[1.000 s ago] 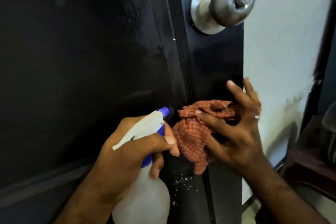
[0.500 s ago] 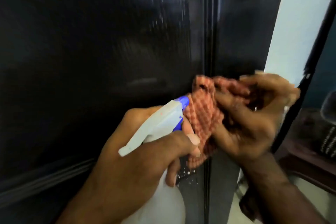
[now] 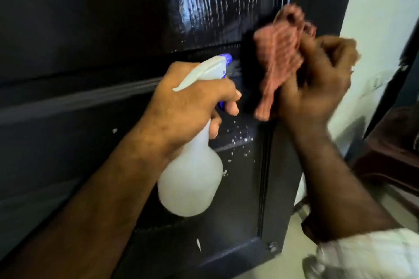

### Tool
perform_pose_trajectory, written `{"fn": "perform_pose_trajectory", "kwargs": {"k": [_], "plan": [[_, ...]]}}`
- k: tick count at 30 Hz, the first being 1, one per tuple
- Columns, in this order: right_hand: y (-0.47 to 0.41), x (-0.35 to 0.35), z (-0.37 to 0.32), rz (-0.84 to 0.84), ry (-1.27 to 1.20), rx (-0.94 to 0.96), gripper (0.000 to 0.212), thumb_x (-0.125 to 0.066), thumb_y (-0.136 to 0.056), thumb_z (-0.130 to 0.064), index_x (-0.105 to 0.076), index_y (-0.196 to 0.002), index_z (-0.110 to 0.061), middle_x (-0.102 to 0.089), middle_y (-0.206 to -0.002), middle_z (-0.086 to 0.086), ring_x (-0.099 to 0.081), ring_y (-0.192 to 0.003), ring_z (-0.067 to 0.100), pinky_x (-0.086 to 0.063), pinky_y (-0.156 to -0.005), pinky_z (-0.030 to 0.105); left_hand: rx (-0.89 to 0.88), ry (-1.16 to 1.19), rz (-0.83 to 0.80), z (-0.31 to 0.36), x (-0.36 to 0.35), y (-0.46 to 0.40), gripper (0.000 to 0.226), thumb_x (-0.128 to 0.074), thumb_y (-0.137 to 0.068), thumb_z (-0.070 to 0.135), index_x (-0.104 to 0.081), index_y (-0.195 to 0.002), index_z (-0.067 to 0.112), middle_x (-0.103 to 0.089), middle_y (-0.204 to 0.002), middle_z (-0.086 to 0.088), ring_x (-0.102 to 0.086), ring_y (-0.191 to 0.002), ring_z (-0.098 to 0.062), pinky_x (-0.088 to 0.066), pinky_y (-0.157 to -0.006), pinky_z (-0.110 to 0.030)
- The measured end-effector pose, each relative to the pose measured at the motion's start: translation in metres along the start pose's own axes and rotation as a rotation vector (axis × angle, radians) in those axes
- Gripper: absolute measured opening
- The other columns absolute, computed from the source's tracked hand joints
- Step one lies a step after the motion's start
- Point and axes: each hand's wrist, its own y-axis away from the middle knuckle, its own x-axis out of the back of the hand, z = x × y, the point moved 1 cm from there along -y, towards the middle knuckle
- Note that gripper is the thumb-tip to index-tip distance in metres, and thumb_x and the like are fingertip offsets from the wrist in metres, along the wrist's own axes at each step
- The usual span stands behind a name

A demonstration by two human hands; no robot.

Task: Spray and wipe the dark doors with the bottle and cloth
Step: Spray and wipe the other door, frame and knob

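A dark panelled door (image 3: 86,29) fills the left and centre, with wet spray streaks and droplets on its upper panel and more drops below the middle rail. My left hand (image 3: 190,99) grips the neck of a white spray bottle (image 3: 192,183) with a blue nozzle pointing at the door. My right hand (image 3: 317,84) is closed on a bunched red checked cloth (image 3: 278,56), blurred, held close to the door near its right edge. Whether the cloth touches the door is unclear.
A white wall (image 3: 376,18) runs to the right of the door's edge. Dark wooden furniture (image 3: 390,152) stands at the far right, above a pale floor (image 3: 292,240). A white sleeve (image 3: 367,253) shows at the bottom right.
The view has dropped lower on the door, so the knob is out of frame. The right hand has bunched the cloth and lifted it. More wet spray shows on the upper panel.
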Motion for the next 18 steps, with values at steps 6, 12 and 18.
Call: {"fn": "perform_pose_trajectory", "kwargs": {"k": [6, 12, 18], "plan": [[0.034, -0.030, -0.061, -0.017, -0.095, -0.089, 0.042, -0.071, -0.089, -0.002, -0.076, -0.131, -0.005, -0.062, -0.112, 0.021, -0.060, -0.103, 0.034, -0.049, -0.097, 0.050, 0.095, 0.051, 0.059, -0.009, 0.014, 0.039, 0.010, -0.066, -0.082, -0.001, -0.066, -0.079, -0.010, -0.070, -0.074, -0.026, -0.046, -0.040, -0.025, -0.037, -0.046, -0.032], [0.065, 0.024, -0.024, -0.378, 0.050, 0.257, 0.040, -0.070, -0.098, -0.007, -0.073, -0.137, -0.011, -0.064, -0.126, 0.020, -0.061, -0.109, 0.039, -0.053, -0.097, 0.045, 0.124, 0.056, 0.019, -0.015, 0.055, 0.071, 0.014, -0.064, -0.087, 0.000, -0.066, -0.076, -0.008, -0.071, -0.077, -0.025, -0.045, -0.045, -0.032, -0.040, -0.047, -0.032], [0.052, -0.004, -0.032, 0.038, 0.017, -0.531, 0.033, -0.067, -0.096, -0.026, -0.071, -0.123, -0.007, -0.054, -0.111, 0.016, -0.061, -0.099, 0.036, -0.054, -0.093, 0.051, 0.152, 0.091, -0.003, -0.028, 0.040, 0.067, 0.012, -0.066, -0.086, 0.002, -0.067, -0.076, -0.004, -0.070, -0.081, -0.031, -0.047, -0.042, -0.028, -0.043, -0.047, -0.029]]}}
